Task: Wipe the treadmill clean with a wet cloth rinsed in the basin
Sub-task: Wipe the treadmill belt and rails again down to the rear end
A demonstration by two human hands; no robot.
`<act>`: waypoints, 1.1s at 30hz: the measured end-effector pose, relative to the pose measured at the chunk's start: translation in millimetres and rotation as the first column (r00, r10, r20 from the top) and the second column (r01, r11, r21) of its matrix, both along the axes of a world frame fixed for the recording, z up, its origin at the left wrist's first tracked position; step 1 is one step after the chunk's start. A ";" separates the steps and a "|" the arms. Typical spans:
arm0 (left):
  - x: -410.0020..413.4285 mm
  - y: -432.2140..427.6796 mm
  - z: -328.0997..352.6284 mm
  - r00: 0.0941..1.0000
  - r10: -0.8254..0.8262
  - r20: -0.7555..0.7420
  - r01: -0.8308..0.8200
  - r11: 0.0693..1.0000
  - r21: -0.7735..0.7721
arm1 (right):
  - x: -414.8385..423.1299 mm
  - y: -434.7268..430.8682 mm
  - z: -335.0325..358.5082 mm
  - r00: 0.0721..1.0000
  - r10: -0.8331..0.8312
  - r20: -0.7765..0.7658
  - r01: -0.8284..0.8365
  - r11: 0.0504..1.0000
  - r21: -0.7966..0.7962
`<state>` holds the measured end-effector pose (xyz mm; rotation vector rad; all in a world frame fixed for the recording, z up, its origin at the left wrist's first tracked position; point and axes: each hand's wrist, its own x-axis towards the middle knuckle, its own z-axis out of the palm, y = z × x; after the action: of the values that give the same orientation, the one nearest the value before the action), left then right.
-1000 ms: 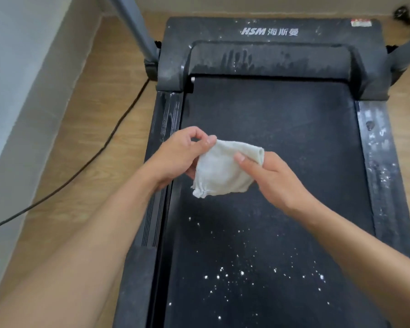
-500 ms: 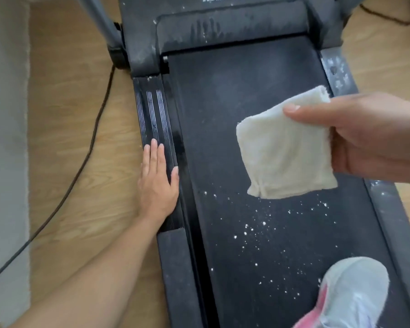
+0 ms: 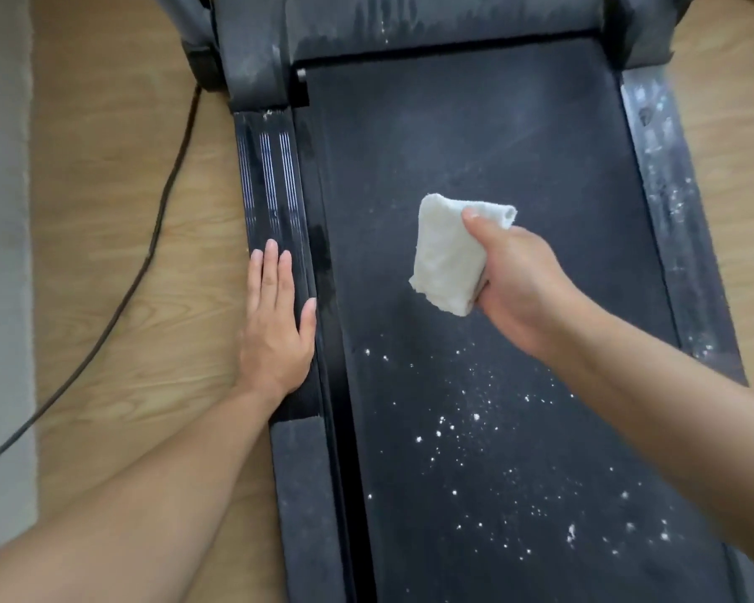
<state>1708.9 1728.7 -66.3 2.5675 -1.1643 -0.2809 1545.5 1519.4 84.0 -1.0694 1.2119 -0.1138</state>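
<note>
The right hand [image 3: 523, 280] grips a folded white cloth [image 3: 449, 254] over the middle of the treadmill belt [image 3: 475, 145], with the thumb on top. Its fingers are hidden behind the cloth, and I cannot tell whether the cloth touches the belt. The left hand [image 3: 275, 324] lies flat, fingers straight and together, on the ribbed side rail [image 3: 271, 176] left of the belt. White specks [image 3: 475, 417] dot the belt's near end. The motor cover [image 3: 432, 19] beyond the belt is cut off by the frame.

Black cable [image 3: 149, 254] across wooden floor [image 3: 105, 167]; pale wall [image 3: 1, 211] left.
</note>
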 end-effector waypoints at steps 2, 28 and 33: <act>-1.3 -0.8 -0.8 1.000 0.006 0.004 -0.006 1.000 0.011 | 14.3 -1.8 -15.2 1.000 0.012 0.003 -0.012 1.000 -0.004; 2.9 3.1 -13.7 1.000 0.030 0.002 -0.029 0.992 -0.119 | 42.2 44.2 -120.6 0.624 0.374 -0.686 -0.769 0.141 -0.624; 2.0 5.3 -16.1 0.999 0.044 0.015 -0.042 0.993 -0.112 | 76.3 40.4 -167.9 0.690 0.293 -0.661 -0.713 0.123 -0.690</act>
<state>1710.8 1733.9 -82.4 2.4989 -1.0976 -0.1793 1621.8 1559.8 -84.0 -2.6852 0.9412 -0.0421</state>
